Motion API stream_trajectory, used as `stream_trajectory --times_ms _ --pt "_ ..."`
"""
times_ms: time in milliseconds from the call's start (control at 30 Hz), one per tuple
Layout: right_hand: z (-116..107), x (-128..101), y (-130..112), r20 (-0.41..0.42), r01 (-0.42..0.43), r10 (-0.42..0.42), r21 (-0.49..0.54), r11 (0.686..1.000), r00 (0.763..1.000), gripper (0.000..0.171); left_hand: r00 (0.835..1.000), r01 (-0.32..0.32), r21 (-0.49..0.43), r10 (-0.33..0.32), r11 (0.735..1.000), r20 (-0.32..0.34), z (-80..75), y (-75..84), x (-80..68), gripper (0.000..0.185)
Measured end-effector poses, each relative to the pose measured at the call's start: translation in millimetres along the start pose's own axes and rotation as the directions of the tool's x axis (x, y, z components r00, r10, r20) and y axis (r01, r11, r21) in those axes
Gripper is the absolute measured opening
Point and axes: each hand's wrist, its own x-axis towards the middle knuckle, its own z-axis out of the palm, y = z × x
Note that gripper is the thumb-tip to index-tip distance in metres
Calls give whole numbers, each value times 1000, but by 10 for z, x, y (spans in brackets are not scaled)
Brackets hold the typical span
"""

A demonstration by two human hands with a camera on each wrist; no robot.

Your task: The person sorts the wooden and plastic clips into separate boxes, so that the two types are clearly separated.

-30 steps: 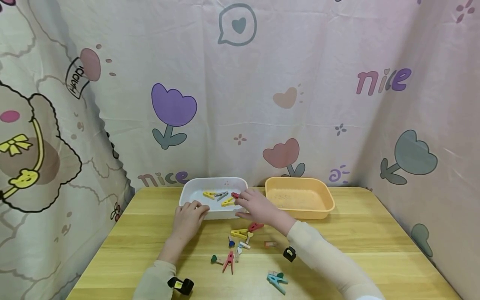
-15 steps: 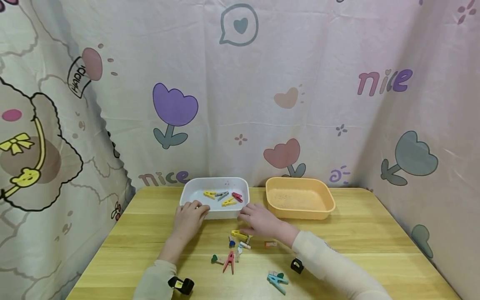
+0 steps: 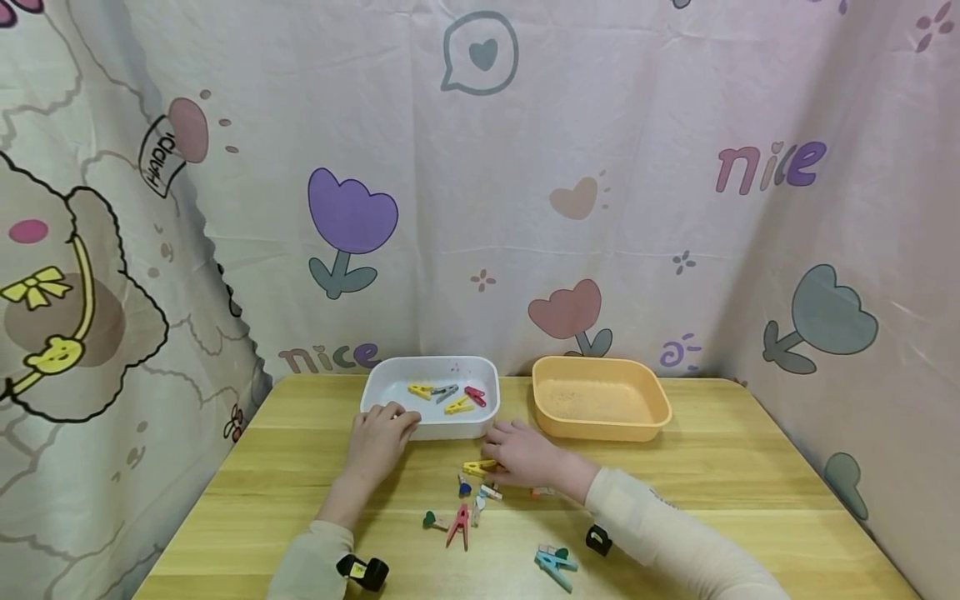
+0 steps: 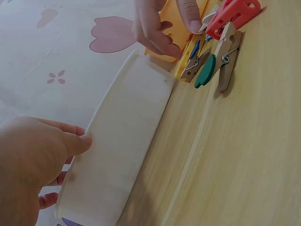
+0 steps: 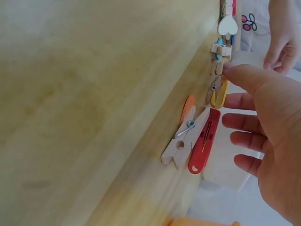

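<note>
My left hand [image 3: 381, 437] grips the near rim of a white plastic basin [image 3: 438, 430], thumb outside and fingers over the edge. Inside it lie two yellow clothespins [image 3: 459, 405], a grey clothespin [image 3: 445, 393] and a red clothespin [image 3: 474, 395]. My right hand [image 3: 525, 454] is low over the table, fingers apart and holding nothing. Its thumb and forefinger are at a yellow clothespin [image 3: 477, 467]. Beneath that hand, the right wrist view shows another red clothespin [image 5: 205, 141] beside a wooden clothespin with an orange piece [image 5: 187, 101].
An orange basin [image 3: 600, 432] stands right of the white one. Nearer on the table are a pink clothespin [image 3: 459, 527], a wooden clothespin with a green piece [image 4: 225, 63], small heart-topped wooden clothespins [image 3: 477, 508] and a blue clothespin [image 3: 555, 568]. A printed curtain [image 3: 465, 208] hangs behind.
My right hand has moved from over the white basin's right side down toward the loose clothespins. The red clothespin in the basin is now uncovered. My left hand stays on the rim.
</note>
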Motion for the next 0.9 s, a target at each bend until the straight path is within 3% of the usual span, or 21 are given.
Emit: stream_trajectory --times_ms 367,900 --pt "-11 1 -45 50 -36 36 1 999 998 32 1000 0 -4 0 1000 -8 -5 3 -10 14" --pt "-79 15 -39 41 -52 51 38 998 998 27 999 -11 -1 11 1000 -31 2 4 -4 13"
